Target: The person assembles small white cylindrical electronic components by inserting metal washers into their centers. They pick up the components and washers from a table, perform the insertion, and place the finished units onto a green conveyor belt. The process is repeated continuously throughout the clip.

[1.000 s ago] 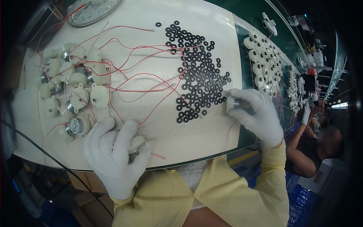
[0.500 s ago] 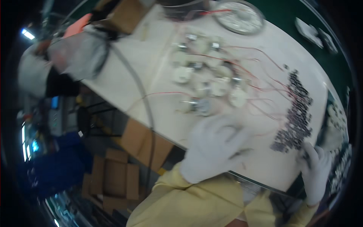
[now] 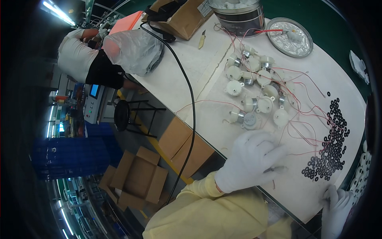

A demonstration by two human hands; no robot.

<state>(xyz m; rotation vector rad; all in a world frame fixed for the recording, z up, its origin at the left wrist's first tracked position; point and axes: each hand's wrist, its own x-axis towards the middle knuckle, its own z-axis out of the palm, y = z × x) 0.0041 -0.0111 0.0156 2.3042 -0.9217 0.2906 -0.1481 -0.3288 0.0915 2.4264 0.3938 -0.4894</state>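
Note:
My left hand (image 3: 250, 161), in a white glove, is over the table's front edge, just nearer me than a cluster of small motors (image 3: 264, 104) with white plastic caps and thin red wires. Its fingers are curled, and a small dark thing shows at the fingertips, too little of it to name. By the table's right corner is my right hand (image 3: 337, 209), also gloved, fingers bent and pressed together; what they hold, if anything, is hidden. Just beyond it, a heap of small black rings (image 3: 328, 149) is spread on the white table (image 3: 217, 121).
Behind the motors stand a dark tin (image 3: 240, 18) and a round lid (image 3: 292, 42) with a brush on it. A knife (image 3: 202, 40), a cardboard box (image 3: 185, 20) and a black cable (image 3: 191, 87) lie leftward. White round parts (image 3: 360, 173) fill the right edge. A person (image 3: 81, 55) works far left.
The view has shifted and sharpened, so the table sits further right and lower. My right hand has drawn slightly away from the black rings; my left hand stays beside the motors, fingers still curled.

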